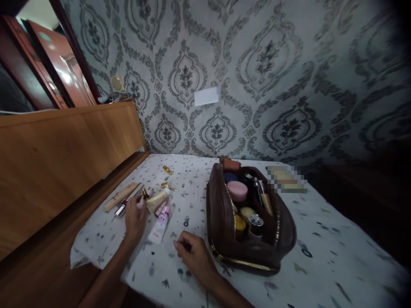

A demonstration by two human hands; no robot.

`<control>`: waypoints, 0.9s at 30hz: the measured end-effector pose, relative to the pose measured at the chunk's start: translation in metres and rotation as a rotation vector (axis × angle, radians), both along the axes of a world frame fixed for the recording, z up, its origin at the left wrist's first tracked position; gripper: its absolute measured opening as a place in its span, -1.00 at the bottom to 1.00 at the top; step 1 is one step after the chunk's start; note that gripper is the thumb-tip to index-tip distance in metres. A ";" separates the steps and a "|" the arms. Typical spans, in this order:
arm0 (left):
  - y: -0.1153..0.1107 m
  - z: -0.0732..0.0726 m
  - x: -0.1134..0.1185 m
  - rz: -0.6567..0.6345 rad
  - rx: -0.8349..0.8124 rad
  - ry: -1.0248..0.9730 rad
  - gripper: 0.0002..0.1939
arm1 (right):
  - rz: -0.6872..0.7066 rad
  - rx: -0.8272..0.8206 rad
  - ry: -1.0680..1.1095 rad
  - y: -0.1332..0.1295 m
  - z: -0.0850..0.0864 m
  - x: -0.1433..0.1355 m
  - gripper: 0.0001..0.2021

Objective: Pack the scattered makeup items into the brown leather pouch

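Observation:
My left hand (pixel 135 219) is among small cosmetics at the left of the table. Its fingers are bent together around something small that I cannot make out. Against its fingertips lie a beige squeeze tube (pixel 158 200) and a small gold-capped item (pixel 145 194). A white and purple tube (pixel 159 226) lies just right of this hand. Close to the brown makeup bag (pixel 221 239), my right hand (pixel 196 259) rests with its fingers loosely curled in, nothing visible in them. The unzipped bag holds a pink round container (pixel 237 191), a silver-capped bottle (pixel 256 226) and several other items.
Left of my left hand lie a beige flat stick-like item (pixel 121 196) and silver tubes (pixel 121 209). Gold clips (pixel 167 170) lie farther back. A blurred flat item (pixel 287 179) is behind the bag at right. A wooden panel (pixel 70 145) borders the table's left.

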State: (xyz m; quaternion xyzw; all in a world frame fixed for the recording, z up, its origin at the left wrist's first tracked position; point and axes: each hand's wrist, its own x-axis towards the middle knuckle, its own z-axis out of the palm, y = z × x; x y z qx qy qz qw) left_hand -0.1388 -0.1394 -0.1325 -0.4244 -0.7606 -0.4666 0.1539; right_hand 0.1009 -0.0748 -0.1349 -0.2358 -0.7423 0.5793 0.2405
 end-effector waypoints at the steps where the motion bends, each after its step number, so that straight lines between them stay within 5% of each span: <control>1: 0.002 0.003 -0.008 0.021 0.024 -0.030 -0.61 | -0.001 -0.004 0.004 0.000 0.000 0.000 -0.76; 8: 0.026 0.027 -0.054 -0.187 -0.037 -0.262 -0.67 | 0.006 0.016 0.044 0.001 -0.002 0.001 -0.74; 16: 0.021 0.050 -0.060 -0.212 0.120 -0.540 -0.58 | 0.029 0.013 0.016 0.003 0.002 0.002 -0.71; 22: 0.021 0.069 -0.042 -0.294 0.240 -0.795 -0.47 | 0.030 -0.177 0.044 0.005 0.002 0.002 -0.63; 27: 0.032 0.062 0.005 -0.504 0.172 -1.004 -0.51 | -0.008 -0.360 0.172 0.007 0.003 0.004 -0.45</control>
